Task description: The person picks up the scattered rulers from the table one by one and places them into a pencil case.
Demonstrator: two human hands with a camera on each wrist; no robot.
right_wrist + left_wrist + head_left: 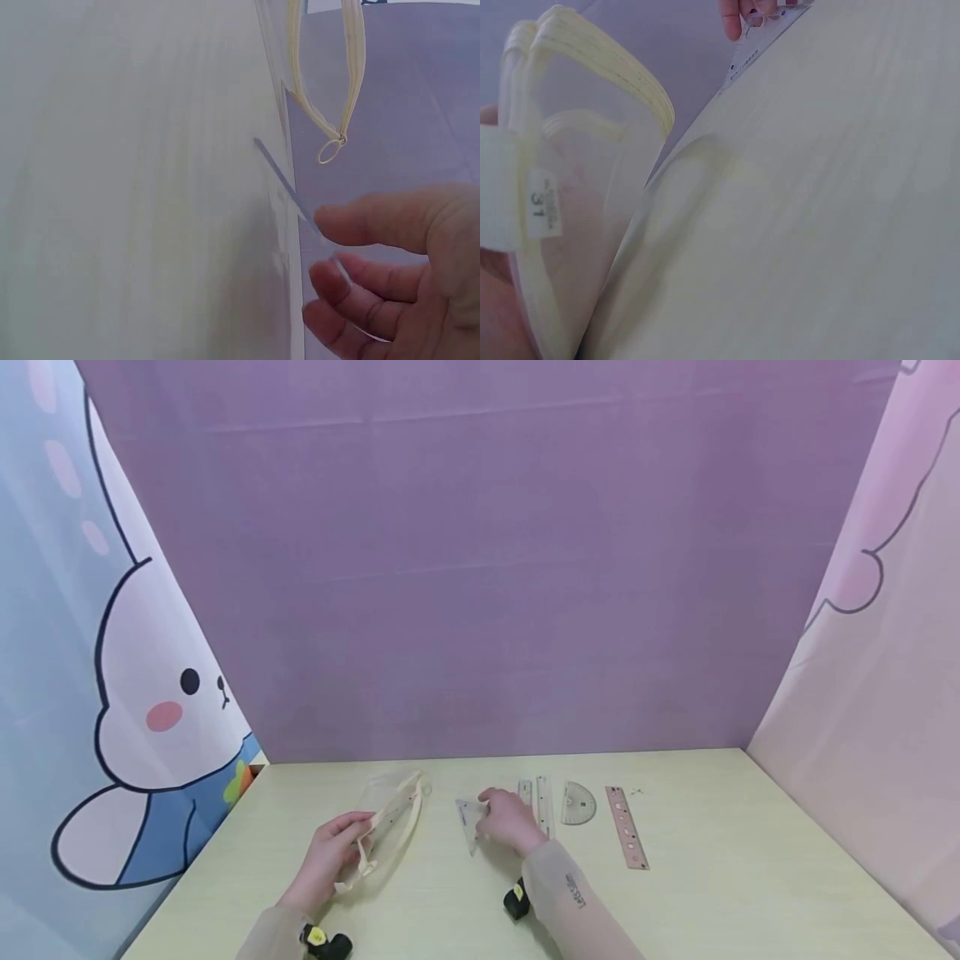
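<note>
Clear plastic set sq. (468, 818) is pinched in a person's R hand (510, 821), w/ a cream-zipped pouch (388, 817) gripped by the L hand (333, 852) nearby on its left, & two clear rulers (545, 802), a protractor (579, 803) & a pink ruler (627, 828) on the table (705, 860) to its right.

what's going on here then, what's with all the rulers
A person holds a see-through pouch in the left hand, its zip open. The right hand pinches a clear triangle beside it. To the right, two clear rulers, a protractor and a pink ruler lie on the table, with neither hand holding them.
</note>
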